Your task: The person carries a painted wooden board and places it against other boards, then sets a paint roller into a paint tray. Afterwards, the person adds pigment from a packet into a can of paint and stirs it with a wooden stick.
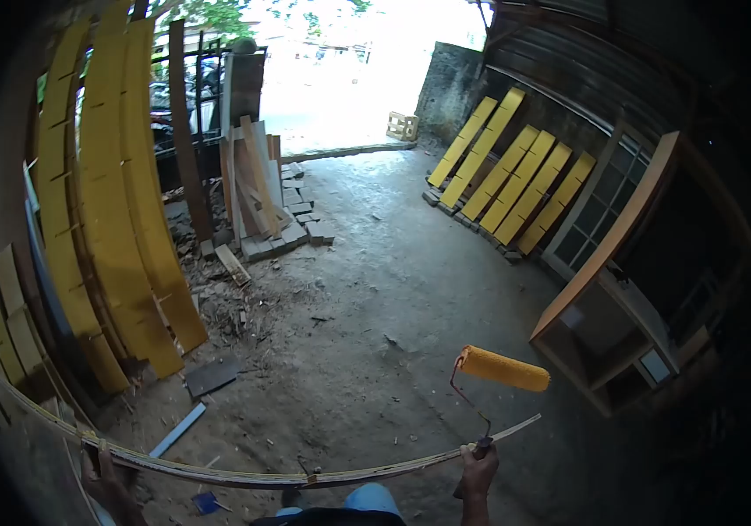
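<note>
The long board (244,478) lies crosswise just in front of the person's body, edge toward the view, its long axis running left to right between the hands. The left hand (108,480) grasps it, with a long stretch reaching past that side; the right hand (478,473) is nearer an end. That hand is clenched around the handle of a paint roller (505,368); whether it also grips the board, I cannot tell.
</note>
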Action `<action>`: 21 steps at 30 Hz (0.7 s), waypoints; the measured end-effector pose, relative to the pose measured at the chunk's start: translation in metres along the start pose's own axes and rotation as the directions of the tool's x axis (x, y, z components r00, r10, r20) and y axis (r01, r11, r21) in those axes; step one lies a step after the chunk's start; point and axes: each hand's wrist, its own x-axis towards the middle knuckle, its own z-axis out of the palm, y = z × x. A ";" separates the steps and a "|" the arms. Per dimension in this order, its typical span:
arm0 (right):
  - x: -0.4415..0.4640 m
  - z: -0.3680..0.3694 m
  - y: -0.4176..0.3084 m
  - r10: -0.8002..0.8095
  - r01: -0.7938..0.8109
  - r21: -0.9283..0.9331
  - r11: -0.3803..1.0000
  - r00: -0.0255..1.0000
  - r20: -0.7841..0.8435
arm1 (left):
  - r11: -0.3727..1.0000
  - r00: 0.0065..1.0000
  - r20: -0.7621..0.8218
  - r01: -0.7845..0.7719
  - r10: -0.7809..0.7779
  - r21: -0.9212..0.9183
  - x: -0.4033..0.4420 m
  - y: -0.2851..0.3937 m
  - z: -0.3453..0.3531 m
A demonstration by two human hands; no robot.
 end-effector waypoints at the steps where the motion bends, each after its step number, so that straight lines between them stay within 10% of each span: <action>1: 0.012 0.008 0.002 0.015 -0.015 -0.018 1.000 1.000 -0.023 | 0.992 1.000 0.021 0.026 -0.024 -0.124 0.016 0.006 0.029; 4: 0.046 0.038 -0.016 0.044 -0.042 0.015 0.999 0.993 -0.110 | 0.979 0.976 0.082 -0.203 0.204 -0.028 0.079 0.012 0.113; 11: 0.176 0.114 0.004 0.145 -0.152 -0.015 0.988 0.966 -0.212 | 0.974 0.918 0.356 -0.214 0.174 0.078 0.109 0.096 0.316; 21: 0.454 0.205 -0.036 0.170 -0.184 -0.056 0.981 0.965 -0.200 | 0.946 0.937 0.284 -0.264 0.206 0.185 0.152 0.204 0.608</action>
